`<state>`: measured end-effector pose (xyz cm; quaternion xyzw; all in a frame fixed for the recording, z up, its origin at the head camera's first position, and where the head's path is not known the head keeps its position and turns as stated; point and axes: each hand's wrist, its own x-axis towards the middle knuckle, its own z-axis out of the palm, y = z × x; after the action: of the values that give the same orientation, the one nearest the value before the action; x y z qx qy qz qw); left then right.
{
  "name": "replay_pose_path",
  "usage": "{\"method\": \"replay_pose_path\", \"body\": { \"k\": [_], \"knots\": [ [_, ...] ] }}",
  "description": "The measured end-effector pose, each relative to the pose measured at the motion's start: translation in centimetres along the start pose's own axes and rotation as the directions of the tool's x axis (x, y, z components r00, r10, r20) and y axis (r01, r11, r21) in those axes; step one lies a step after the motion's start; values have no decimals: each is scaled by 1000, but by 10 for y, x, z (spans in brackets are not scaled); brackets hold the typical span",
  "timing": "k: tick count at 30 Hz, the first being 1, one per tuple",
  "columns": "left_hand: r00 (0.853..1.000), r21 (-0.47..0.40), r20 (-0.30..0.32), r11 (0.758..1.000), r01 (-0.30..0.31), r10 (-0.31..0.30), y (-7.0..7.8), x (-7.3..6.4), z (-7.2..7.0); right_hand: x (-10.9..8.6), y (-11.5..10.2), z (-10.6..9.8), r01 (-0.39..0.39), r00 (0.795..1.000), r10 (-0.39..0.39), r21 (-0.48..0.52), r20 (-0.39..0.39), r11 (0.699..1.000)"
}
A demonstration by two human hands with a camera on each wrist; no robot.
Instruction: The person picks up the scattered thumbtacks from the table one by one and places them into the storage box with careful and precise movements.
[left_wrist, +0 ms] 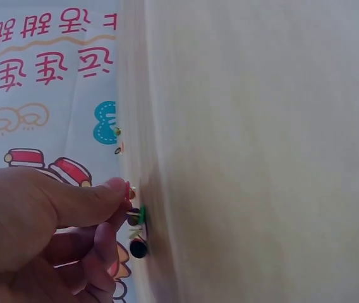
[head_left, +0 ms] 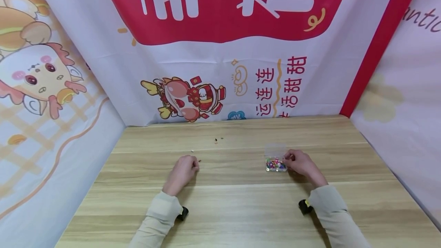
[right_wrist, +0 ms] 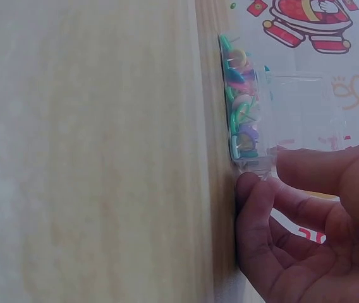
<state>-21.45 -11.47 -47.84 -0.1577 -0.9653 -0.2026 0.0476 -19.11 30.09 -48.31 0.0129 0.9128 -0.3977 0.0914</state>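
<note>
On the right of the table, my right hand [head_left: 299, 162] grips the near end of a clear plastic box [head_left: 276, 169], thumb and fingers at its edge. Its hinged lid [right_wrist: 303, 113] stands open, and colorful thumbtacks [right_wrist: 243, 95] fill the box. Farther left, my left hand [head_left: 184, 168] is low over the table with fingers curled. In the left wrist view its thumb and fingertip pinch a small red thumbtack [left_wrist: 129, 189]. Just beside the fingertips are a green thumbtack [left_wrist: 141, 215] and a black one [left_wrist: 139, 248].
Several small loose pieces lie ahead of my left hand, among them a white one [head_left: 192, 150] and a black and orange pair [head_left: 216, 141]. The wooden table [head_left: 234, 209] ends at a printed cloth backdrop [head_left: 206, 56], with cloth on both sides too.
</note>
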Motion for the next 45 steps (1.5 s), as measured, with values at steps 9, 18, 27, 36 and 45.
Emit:
{"method": "replay_pose_path", "body": {
  "k": [9,18,27,36,45],
  "knots": [
    [999,-45,3,998,-51,51,18,5,-3,0,4,1,0,1000,0,0,-7,1000],
    [993,-120,63,989,-87,95,40,13,2,1,6,1,2,1000,-2,-8,-11,1000],
    [982,-171,125,978,-120,142,70,21,10,2,4,1,-3,1000,3,-13,-15,1000],
    [970,-238,157,960,-144,185,111,36,18,2,3,0,3,1000,-3,-16,-14,1000],
    [954,-255,158,944,-209,254,146,47,28,2,4,1,22,999,-22,-13,-27,1000]
  ]
}}
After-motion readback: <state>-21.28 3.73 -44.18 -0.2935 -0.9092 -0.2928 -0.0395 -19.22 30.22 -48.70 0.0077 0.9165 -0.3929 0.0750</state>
